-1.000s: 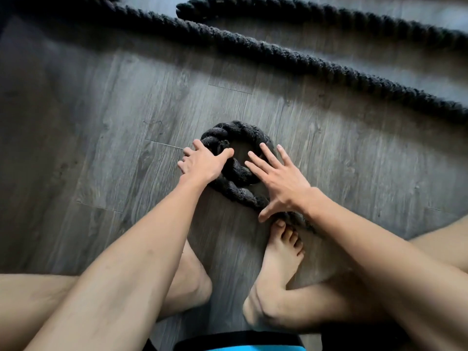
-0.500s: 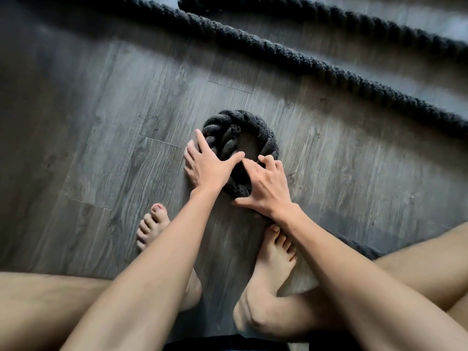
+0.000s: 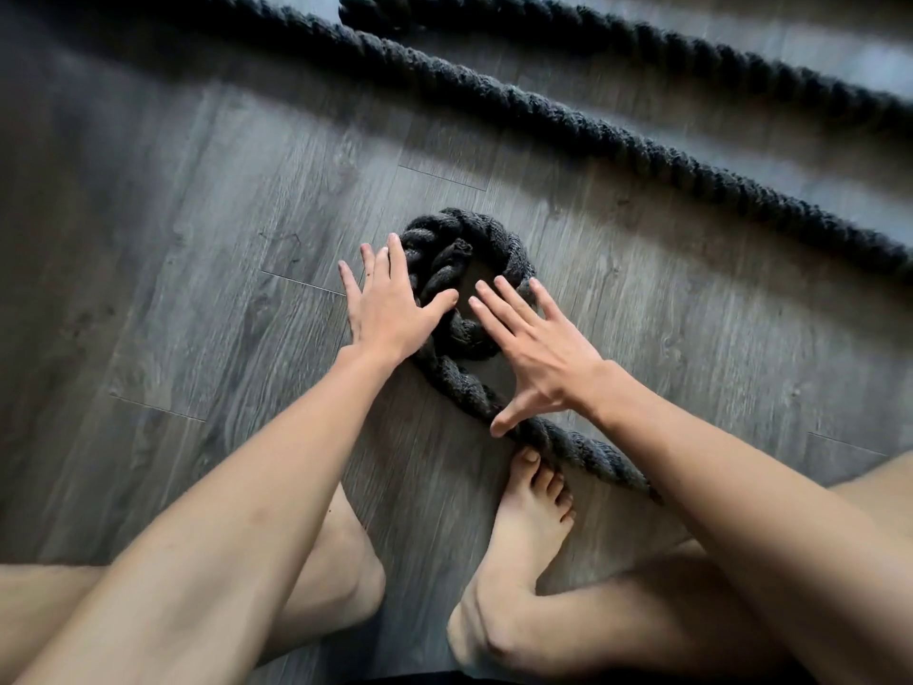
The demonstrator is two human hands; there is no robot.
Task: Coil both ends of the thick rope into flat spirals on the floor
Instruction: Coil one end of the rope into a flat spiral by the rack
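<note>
Seen from above, a seated person reaches both bare arms forward and down to a grey plank floor [image 3: 197, 239]. Both hands are released, fingers straight and spread, gripping nothing. The left hand [image 3: 390, 304] lies flat against the left edge of a small, loose coil [image 3: 509, 249] of thick dark rope [image 3: 593, 126], its thumb stretched across the strands toward the middle. The right hand [image 3: 538, 348] lies flat over the coil's right side, fingers pointing toward the centre and thumb angled back down to the strand that trails from the coil under the right forearm. A bare foot [image 3: 528, 516] rests just behind that thumb, toes beside the trailing strand. Well beyond the fingertips, two long runs of the rope cross the floor, one ending in a blunt tip.
</note>
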